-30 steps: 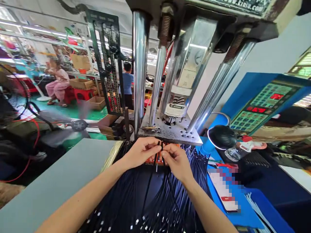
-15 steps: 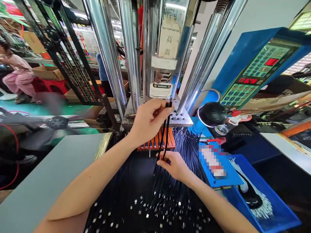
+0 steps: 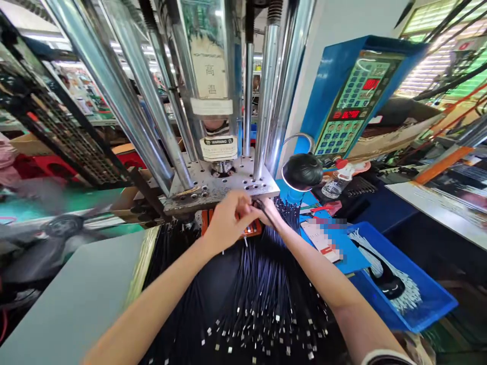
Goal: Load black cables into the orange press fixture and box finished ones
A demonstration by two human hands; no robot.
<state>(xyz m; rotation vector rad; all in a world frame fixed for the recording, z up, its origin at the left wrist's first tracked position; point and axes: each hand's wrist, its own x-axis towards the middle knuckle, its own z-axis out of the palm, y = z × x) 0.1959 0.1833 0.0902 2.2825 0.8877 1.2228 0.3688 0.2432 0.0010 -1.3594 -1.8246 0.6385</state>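
Note:
My left hand (image 3: 227,223) is closed in front of the press, its fingertips pinched together beside those of my right hand. My right hand (image 3: 269,212) is closed too, partly hidden behind the left thumb. Thin black cables (image 3: 262,205) bend out from between my fingers and lie over the right hand; their ends are hidden. Just below and behind the hands is an orange slotted mould (image 3: 205,219), mostly covered by them. A heap of black cables (image 3: 262,284) with shiny metal plugs spreads over the worktop below.
The steel press plate (image 3: 224,177) sits above the hands between chrome columns. On the right are a lit black lamp (image 3: 303,172), a blue control box (image 3: 323,76), a bottle (image 3: 335,185) and a blue bin (image 3: 437,304) of white cables. A fan (image 3: 63,228) stands left.
My left hand has come down from in front of the press, and my right hand has risen to meet it. The cables, stretched upright between the hands before, now bend over the right hand. The view has shifted.

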